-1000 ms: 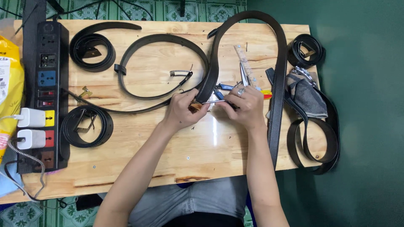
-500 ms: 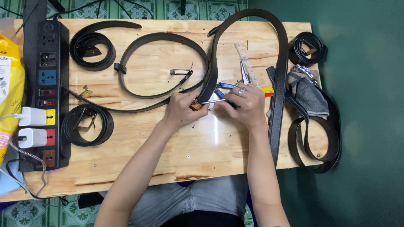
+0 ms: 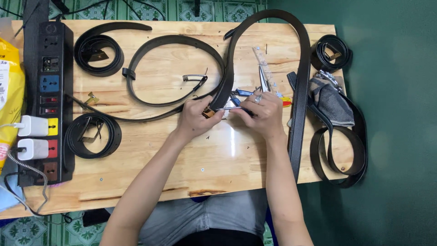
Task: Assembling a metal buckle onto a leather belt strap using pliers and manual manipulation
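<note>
1. The left hand (image 3: pixel 196 119) pinches one end of the long dark belt (image 3: pixel 300 91) against the wooden table (image 3: pixel 150 173), fingers pressed together, apparently to keep the strap from shifting.
2. The right hand (image 3: pixel 263 115), at 3 o'clock from the left hand, closes its fingers on a thin metal tool (image 3: pixel 227 108) whose tip meets the pinched end.
3. From the grip, the belt arches toward 12 o'clock and descends at 3 o'clock.
4. Scissors (image 3: pixel 264 82) lie at 12 o'clock from the right hand; a power strip (image 3: pixel 48 91) lies at 9 o'clock.

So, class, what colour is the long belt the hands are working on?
Black, or very dark brown; the long belt shows in the head view.
</note>
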